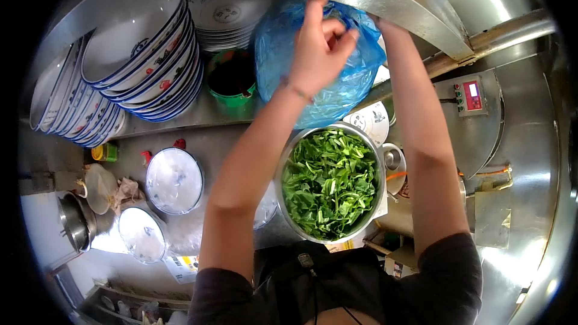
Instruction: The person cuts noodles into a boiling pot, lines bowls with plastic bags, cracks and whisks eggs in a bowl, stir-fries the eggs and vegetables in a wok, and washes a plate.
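Observation:
My left hand (322,51) is over a blue plastic bag (274,54) on the steel shelf. Its index finger stretches upward, the thumb is apart, and the other fingers curl loosely; I see nothing held in it. My right arm reaches up along the bag's right side. Only the wrist end of my right hand (382,26) shows; its fingers are hidden behind the bag and the upper shelf edge. Below the bag, close to my body, a round metal basin (381,207) holds chopped green leafy vegetables (328,183).
Stacked patterned bowls (150,81), plates (226,15) and a green tub (230,99) of dark contents line the shelf. Covered bowls (174,180) stand below at left. A metal ladle (392,158) lies right of the basin. A control panel (471,96) and steel bar (506,36) are farther right.

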`<action>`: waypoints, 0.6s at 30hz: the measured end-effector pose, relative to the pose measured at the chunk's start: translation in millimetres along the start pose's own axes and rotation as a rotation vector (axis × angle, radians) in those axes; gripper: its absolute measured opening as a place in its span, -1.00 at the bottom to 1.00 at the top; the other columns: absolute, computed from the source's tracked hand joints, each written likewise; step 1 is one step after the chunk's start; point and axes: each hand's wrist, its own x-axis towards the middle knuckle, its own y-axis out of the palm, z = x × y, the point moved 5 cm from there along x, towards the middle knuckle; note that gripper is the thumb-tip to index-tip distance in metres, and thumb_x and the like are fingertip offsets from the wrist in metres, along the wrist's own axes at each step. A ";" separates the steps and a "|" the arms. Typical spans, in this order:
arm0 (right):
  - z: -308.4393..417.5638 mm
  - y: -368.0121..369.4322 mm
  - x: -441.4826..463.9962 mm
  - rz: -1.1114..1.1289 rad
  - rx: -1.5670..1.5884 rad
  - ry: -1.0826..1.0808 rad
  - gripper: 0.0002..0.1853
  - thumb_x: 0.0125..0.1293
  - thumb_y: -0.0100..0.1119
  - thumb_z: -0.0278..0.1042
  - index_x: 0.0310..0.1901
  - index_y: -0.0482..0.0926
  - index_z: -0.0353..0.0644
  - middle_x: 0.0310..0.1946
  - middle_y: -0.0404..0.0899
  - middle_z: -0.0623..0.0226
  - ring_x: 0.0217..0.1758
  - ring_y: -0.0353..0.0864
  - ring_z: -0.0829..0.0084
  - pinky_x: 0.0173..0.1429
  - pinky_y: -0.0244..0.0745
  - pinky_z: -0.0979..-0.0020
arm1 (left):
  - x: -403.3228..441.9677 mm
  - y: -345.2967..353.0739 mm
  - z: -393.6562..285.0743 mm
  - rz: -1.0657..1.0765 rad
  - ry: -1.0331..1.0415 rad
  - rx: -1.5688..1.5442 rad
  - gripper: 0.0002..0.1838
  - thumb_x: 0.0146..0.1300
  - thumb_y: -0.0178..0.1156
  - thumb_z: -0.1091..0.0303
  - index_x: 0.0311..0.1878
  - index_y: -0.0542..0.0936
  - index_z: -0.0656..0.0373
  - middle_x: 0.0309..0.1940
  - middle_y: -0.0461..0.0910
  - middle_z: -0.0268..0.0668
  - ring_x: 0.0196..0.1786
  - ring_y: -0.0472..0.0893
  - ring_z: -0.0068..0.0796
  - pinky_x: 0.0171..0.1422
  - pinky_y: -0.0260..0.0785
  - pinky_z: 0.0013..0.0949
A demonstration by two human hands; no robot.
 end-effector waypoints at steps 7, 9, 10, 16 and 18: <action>33.1 -73.1 -119.2 0.546 1.082 0.250 -0.80 0.22 0.03 -0.46 -0.14 0.54 -0.24 -0.34 0.60 0.11 -0.48 0.54 0.16 -0.30 0.47 0.36 | -114.3 -17.9 -84.5 0.535 0.112 0.498 -0.36 0.07 0.23 0.44 0.27 0.29 0.00 -0.41 0.60 -0.23 -0.64 0.50 -0.41 -0.54 0.32 -0.39; 30.2 -48.5 -158.0 0.568 0.818 -0.108 -0.82 0.20 0.12 -0.43 -0.16 0.51 -0.24 -0.49 0.54 0.08 -0.47 0.57 0.24 -0.37 0.44 0.35 | -149.4 -26.4 -72.3 0.610 0.022 0.704 -0.35 0.08 0.22 0.37 0.28 0.26 0.03 -0.25 0.61 -0.16 -0.51 0.57 -0.19 -0.44 0.42 -0.23; 27.5 -48.7 -164.0 0.558 0.818 -0.104 -0.82 0.20 0.12 -0.43 -0.16 0.51 -0.24 -0.49 0.54 0.08 -0.47 0.57 0.24 -0.37 0.44 0.35 | -167.9 -30.0 -64.2 0.615 0.031 0.709 -0.35 0.08 0.22 0.37 0.28 0.26 0.03 -0.25 0.61 -0.16 -0.51 0.57 -0.19 -0.44 0.42 -0.23; 30.5 -51.1 -111.5 0.242 0.742 -0.061 -0.44 -0.12 0.32 -0.54 0.02 0.40 -0.18 -0.05 0.43 0.02 0.00 0.46 0.10 0.03 0.39 0.28 | -202.1 -52.6 -19.9 0.715 -0.242 0.878 -0.47 0.14 0.15 0.25 0.20 0.33 0.11 -0.01 0.52 -0.09 -0.07 0.56 -0.11 -0.09 0.45 -0.17; 28.9 8.6 -96.8 0.376 0.719 -0.077 -0.30 -0.18 0.37 -0.47 0.11 0.34 -0.16 0.03 0.38 0.02 0.13 0.38 0.07 0.16 0.33 0.25 | -189.8 -46.4 -31.0 0.710 -0.234 0.837 -0.51 0.15 0.15 0.26 0.16 0.37 0.11 -0.02 0.52 -0.10 -0.10 0.56 -0.12 -0.11 0.45 -0.20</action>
